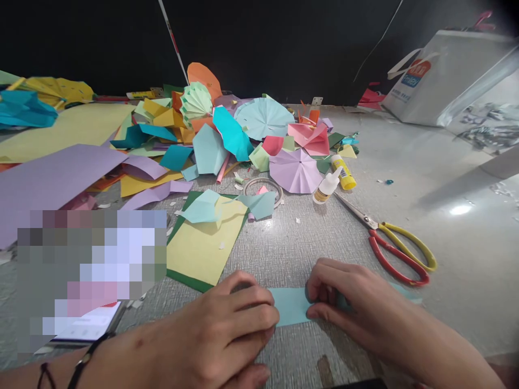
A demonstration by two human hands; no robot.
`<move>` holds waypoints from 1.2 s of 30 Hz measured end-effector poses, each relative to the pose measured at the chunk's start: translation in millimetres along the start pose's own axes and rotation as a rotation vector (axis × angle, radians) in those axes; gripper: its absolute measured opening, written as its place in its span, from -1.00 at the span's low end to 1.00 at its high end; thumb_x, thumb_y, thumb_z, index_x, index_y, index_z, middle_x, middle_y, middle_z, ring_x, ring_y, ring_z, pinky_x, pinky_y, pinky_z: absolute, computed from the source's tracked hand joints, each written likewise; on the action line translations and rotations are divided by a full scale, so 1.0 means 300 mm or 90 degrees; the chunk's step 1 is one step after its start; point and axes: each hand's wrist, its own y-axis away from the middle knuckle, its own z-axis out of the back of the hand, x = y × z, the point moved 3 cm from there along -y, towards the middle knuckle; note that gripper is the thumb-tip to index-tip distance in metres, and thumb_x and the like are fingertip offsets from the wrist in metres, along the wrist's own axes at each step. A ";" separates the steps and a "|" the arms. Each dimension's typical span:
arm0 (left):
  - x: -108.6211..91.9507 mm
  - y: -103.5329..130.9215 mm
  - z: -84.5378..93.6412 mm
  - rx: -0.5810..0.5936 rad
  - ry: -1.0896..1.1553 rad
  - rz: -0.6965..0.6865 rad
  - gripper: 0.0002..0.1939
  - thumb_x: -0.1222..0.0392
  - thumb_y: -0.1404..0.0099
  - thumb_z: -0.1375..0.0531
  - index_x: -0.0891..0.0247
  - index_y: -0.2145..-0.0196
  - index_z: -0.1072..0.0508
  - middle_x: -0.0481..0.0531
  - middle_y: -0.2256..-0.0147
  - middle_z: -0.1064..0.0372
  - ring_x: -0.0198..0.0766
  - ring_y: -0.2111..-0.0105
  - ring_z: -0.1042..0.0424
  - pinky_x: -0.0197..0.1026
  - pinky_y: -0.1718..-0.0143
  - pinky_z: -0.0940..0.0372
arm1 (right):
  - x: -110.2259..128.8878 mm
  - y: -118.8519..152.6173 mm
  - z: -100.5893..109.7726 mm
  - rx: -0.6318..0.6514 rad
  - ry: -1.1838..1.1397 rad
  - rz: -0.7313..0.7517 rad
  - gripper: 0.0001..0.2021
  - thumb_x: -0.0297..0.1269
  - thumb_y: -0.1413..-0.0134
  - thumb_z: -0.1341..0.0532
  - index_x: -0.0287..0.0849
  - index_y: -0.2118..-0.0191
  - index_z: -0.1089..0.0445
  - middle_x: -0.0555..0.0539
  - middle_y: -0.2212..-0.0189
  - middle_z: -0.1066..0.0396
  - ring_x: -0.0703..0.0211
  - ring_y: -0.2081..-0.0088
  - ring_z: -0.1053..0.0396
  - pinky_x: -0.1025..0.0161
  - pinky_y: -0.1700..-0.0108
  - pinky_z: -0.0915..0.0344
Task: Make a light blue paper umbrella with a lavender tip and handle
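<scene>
A light blue paper strip (291, 306) lies across the table near its front edge. Its left end runs under the curled fingers of my left hand (227, 329), which are closed on it. My right hand (352, 292) pinches the strip between thumb and fingers a short way to the right. Beyond that hand, the strip's far right end (405, 293) shows again. Behind my right hand rest scissors (375, 226) with one red and one yellow handle, their blades partly apart. Some of the strip is hidden under both hands.
Yellow and green paper sheets (206, 243) lie left of centre. Behind stand a small glue bottle (325, 188), a glue stick (344, 173) and a tape roll (246, 186). Folded coloured papers (265, 120) pile up at the back. A white bag (441, 81) stands far right. The left foreground is blurred out.
</scene>
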 end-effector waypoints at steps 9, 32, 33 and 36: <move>-0.009 0.007 -0.018 0.021 -0.048 -0.020 -0.68 0.20 -0.56 -0.02 0.35 0.26 -0.51 0.14 0.23 -0.51 -0.08 0.15 -0.44 0.04 -0.03 -0.28 | -0.002 0.003 -0.006 0.002 -0.004 0.004 -0.87 -0.43 -0.31 -0.29 -0.04 0.21 -0.36 0.11 0.29 -0.41 0.29 0.32 -0.34 0.31 0.29 -0.19; -0.009 -0.078 -0.096 0.086 -0.207 -0.102 -0.41 -0.15 -0.57 0.08 0.43 -0.04 -0.48 0.08 0.23 -0.48 -0.09 0.28 -0.34 0.03 0.24 -0.21 | 0.015 -0.012 0.024 -0.010 0.022 -0.034 -0.81 -0.43 -0.21 -0.39 -0.15 0.36 -0.37 0.08 0.37 -0.40 0.25 0.31 -0.28 0.29 0.28 -0.15; -0.008 -0.079 -0.096 0.081 -0.206 -0.104 -0.44 -0.14 -0.57 0.06 0.42 -0.02 -0.48 0.07 0.24 -0.48 -0.09 0.28 -0.34 0.02 0.24 -0.21 | 0.014 -0.013 0.026 -0.010 0.020 -0.037 -0.80 -0.44 -0.20 -0.40 -0.16 0.37 -0.37 0.09 0.38 -0.39 0.26 0.31 -0.28 0.29 0.29 -0.15; -0.004 -0.083 -0.097 0.076 -0.203 -0.101 -0.50 -0.12 -0.55 -0.01 0.39 0.03 -0.50 0.06 0.27 -0.47 -0.09 0.31 -0.33 0.01 0.27 -0.19 | 0.000 -0.012 0.035 -0.003 0.012 -0.025 -0.81 -0.42 -0.20 -0.39 -0.15 0.37 -0.37 0.09 0.38 -0.41 0.26 0.32 -0.30 0.30 0.30 -0.15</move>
